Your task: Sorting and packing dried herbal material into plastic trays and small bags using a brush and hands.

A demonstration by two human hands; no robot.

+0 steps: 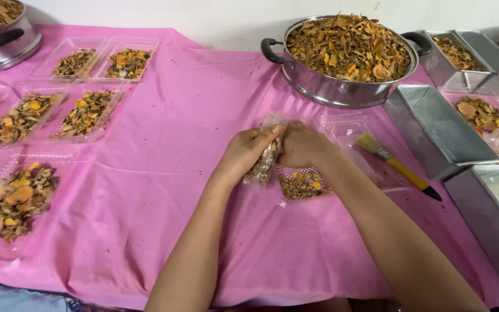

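Nearest me, my 2 forearms reach out over the pink cloth (163, 150). The big steel pot (342, 86) of dried orange and brown slices stands beyond, with the grey metal tins (434, 130) to its right and filled clear trays (85, 112) to the left. My left hand (244, 153) and right hand (304, 144) are both closed around a small clear packet (268, 156) of slices, pinching it upright between them. Just below it a loose heap of slices (301, 185) lies on clear plastic. I judge a slack grip could tip the packet and spill slices; my right forearm could also nudge the brush (397, 164).
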